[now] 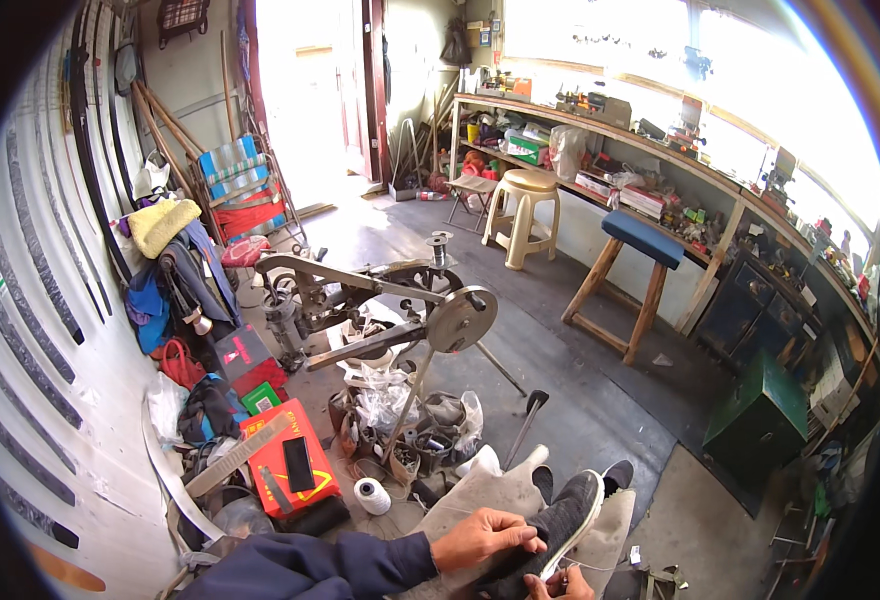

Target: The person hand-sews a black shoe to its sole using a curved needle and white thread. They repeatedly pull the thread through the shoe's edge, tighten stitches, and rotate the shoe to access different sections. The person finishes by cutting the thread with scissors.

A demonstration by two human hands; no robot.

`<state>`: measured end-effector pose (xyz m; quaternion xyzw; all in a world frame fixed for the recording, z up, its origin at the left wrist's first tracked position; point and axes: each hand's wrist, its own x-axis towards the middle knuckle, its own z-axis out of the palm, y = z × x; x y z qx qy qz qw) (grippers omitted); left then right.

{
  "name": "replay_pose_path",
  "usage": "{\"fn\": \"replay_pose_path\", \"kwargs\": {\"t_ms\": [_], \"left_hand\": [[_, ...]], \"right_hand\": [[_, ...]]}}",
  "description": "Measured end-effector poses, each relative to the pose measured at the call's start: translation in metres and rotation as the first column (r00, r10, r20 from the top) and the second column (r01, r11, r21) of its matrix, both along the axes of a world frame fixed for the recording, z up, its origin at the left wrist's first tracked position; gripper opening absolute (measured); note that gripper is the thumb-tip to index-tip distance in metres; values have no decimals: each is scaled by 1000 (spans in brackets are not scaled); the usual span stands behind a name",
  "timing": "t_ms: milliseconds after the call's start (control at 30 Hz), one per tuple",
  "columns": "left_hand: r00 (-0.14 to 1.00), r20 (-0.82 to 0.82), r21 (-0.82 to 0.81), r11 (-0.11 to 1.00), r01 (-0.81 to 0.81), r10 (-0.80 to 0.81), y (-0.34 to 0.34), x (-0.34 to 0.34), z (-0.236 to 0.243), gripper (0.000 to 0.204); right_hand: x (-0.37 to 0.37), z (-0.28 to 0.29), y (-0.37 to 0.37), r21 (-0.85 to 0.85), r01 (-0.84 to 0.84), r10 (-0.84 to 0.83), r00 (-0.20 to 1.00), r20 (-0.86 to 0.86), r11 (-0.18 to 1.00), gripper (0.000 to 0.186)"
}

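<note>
A dark grey shoe [566,508] with a white sole lies across my lap, toe pointing away. My left hand [482,537] is closed in a pinch over the shoe's left side; what its fingertips hold is too small to make out. At the sole's near edge my right hand [564,584] is also pinched, partly cut off by the frame's lower edge. A thin pale line, perhaps thread, shows by its fingers. Beyond the shoe, a second dark shoe [617,475] shows in part. A pale cloth [455,505] covers my lap.
Ahead stands a hand-wheel sewing machine [380,305] on legs. A white thread spool [371,495] and a red box [328,482] bearing a black phone [298,464] lie at left. A blue-topped stool [644,238], beige stool [523,215] and green box [757,408] stand right.
</note>
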<state>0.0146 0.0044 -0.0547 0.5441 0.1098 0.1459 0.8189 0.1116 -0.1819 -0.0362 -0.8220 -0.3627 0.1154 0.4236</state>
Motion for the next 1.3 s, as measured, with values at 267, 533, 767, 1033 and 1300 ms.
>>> {"fn": "replay_pose_path", "kwargs": {"t_ms": [267,533,767,1033,1300], "left_hand": [[883,25,-204,867,-455,469,42,9,-1,27],[915,216,423,812,-402,340,20,1,21,26],[998,41,883,469,-15,-46,-29,23,6,12],[998,57,836,548,-34,-24,-22,22,-5,7],[997,-39,759,651,-14,66,-22,31,-5,7]], "right_hand": [[-3,-17,-2,-54,109,-108,994,36,993,48],[1,-26,-3,30,139,-137,989,-49,990,45],[8,-33,-22,269,91,-9,956,-292,959,17],[26,-23,-30,99,52,8,851,-526,994,16],[37,-12,-26,-97,34,-35,999,-5,995,18]]}}
